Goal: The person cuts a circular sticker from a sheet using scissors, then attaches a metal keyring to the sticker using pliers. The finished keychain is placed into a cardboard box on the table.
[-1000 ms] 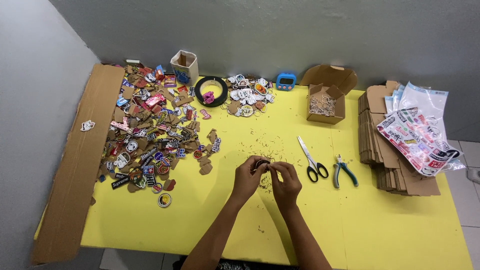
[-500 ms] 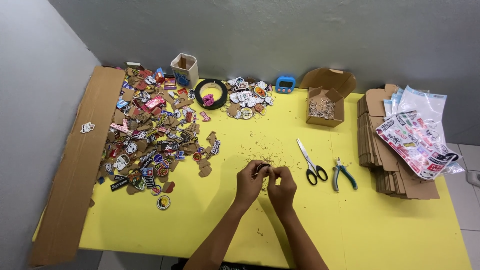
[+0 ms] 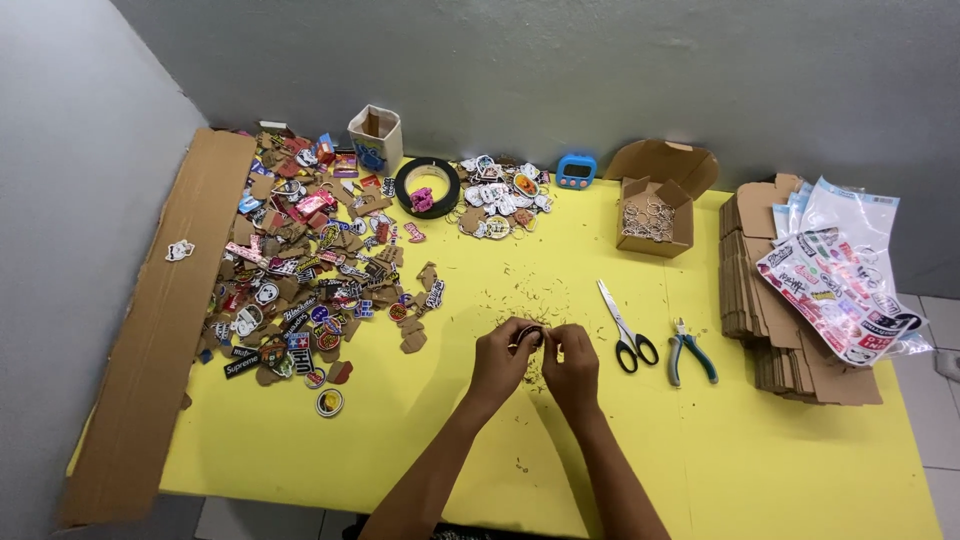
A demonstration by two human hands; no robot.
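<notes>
One head-worn camera looks steeply down (from fairly high) across the yellow table (image 3: 760, 450) toward the wall (image 3: 600, 70)

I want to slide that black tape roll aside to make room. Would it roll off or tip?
Probably neither. The black tape roll lies flat on the yellow table, so it should slide rather than roll. It looks stiff. A small pink item rests in its hole and may get dragged along.

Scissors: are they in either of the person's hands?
No, the scissors lie on the yellow table, right of both hands.
</notes>
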